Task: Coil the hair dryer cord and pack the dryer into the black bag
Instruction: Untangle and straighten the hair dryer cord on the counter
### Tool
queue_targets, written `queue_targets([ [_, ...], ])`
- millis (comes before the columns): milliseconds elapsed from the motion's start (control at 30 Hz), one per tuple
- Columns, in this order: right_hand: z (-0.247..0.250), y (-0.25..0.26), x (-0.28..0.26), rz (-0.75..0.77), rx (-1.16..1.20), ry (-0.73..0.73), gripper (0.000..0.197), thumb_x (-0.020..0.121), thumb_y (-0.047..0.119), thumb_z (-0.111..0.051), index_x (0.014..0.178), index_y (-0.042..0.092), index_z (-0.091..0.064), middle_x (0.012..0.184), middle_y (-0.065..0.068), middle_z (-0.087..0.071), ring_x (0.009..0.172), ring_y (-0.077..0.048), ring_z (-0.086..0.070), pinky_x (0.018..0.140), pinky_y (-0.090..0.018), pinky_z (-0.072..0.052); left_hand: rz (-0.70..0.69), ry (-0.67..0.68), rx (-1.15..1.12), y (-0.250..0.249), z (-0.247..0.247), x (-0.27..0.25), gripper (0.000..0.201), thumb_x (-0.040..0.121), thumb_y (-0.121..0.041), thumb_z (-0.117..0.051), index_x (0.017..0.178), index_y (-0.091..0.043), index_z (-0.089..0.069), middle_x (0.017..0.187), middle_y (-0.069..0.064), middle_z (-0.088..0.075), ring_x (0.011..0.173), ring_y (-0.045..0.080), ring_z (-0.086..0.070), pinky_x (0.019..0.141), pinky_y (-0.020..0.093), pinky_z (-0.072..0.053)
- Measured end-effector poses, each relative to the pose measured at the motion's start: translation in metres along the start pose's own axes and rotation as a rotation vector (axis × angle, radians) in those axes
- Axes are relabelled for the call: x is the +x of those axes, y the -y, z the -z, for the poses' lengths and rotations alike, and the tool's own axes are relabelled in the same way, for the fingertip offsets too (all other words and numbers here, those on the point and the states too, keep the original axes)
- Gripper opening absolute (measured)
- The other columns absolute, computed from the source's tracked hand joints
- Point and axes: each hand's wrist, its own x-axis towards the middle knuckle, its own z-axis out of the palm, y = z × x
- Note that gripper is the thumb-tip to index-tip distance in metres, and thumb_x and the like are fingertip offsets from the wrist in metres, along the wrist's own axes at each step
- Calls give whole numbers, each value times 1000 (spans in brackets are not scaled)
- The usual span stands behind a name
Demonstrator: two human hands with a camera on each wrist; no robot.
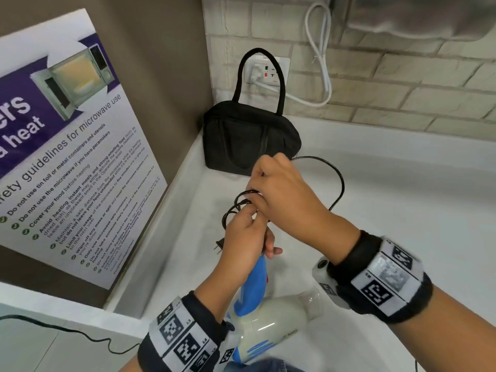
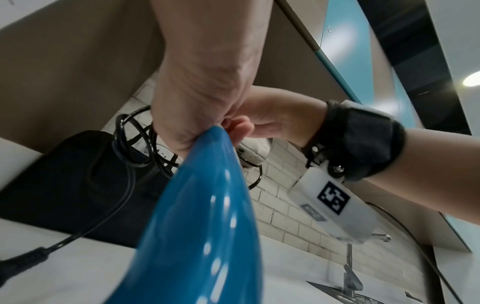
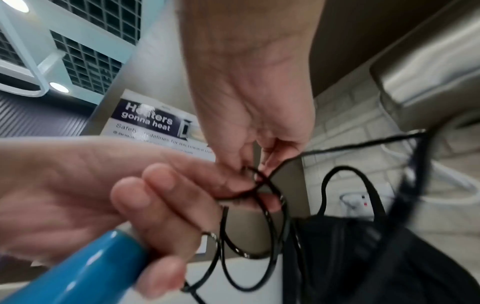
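Mid-frame: left hand gripping blue dryer handle plus coiled cord; right hand pinching cord loop; black bag above, upright

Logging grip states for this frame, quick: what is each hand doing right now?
Left hand: grips the dryer's blue handle and the coiled cord loops.
Right hand: pinches the black cord at the coil.
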Motion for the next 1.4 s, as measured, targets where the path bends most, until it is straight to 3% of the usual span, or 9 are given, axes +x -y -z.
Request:
queue_targets([
  [333,54,-30,1,-413,873,-131,12,87,24,-63,80,16,-70,65,1,-58,54,-3,-48,54,-13,-40,0,58,39,2,26,16,28,100,-22,-36,97,-9,-61,51,5,-43,43,12,-44,57,33,-58],
  [467,71,-48,-2,-505,1049,-233,21,89,32,-59,76,21,-71,55,16,-52,58,-5,-42,60,-17,-37,15,38,32,6,31,21,29,100,-22,-35,99,-10,-61,52,2,-44,44,10,-44,55,30,-55],
  [667,80,-76,-11,-666,1294,-387,24,93,28,-54,75,20,-68,62,6,-44,57,-5,-43,54,-17,-34,42,-12,-34,9,38,26,25,100,-20,-37,100,-13,-61,54,-1,-44,43,10,-43,56,30,-53],
  [833,60,-100,-22,-871,1147,-419,23,93,26,-55,76,15,-67,60,9,-54,54,-4,-48,50,-16,-39,21,-14,-5,15,47,26,25,100,-19,-40,105,-10,-63,58,-2,-43,48,9,-40,59,27,-49],
  [1033,41,-97,-27,-807,835,13,21,93,16,-51,85,7,-69,69,-3,-63,61,-13,-60,55,-17,-51,6,36,44,12,46,22,29,100,-23,-38,101,-15,-66,50,-5,-40,46,7,-35,58,24,-46],
  [1167,30,-80,-20,-699,375,426,33,95,22,-47,125,9,-56,106,-13,-67,94,-28,-64,90,-36,-50,-36,28,89,12,40,18,27,99,-23,-41,102,-14,-66,47,-6,-39,47,8,-34,57,23,-44],
  [1233,23,-67,-13,-532,97,406,42,96,35,-43,135,21,-47,130,-14,-51,121,-33,-46,103,-40,-36,-72,28,135,13,36,16,27,99,-22,-41,104,-13,-66,47,-7,-39,46,7,-35,57,24,-44],
  [1300,14,-49,-3,-416,78,302,40,96,46,-35,117,24,-61,124,-10,-50,119,-32,-39,102,-44,-34,-115,37,185,13,33,14,28,99,-24,-41,103,-15,-67,47,-8,-41,47,7,-37,59,26,-45],
  [1400,-6,-26,11,-389,99,547,56,94,56,-29,72,16,-60,95,-6,-55,102,-25,-38,93,-43,-37,-155,48,233,14,28,9,27,99,-26,-41,101,-19,-67,48,-9,-44,47,6,-40,63,29,-45],
])
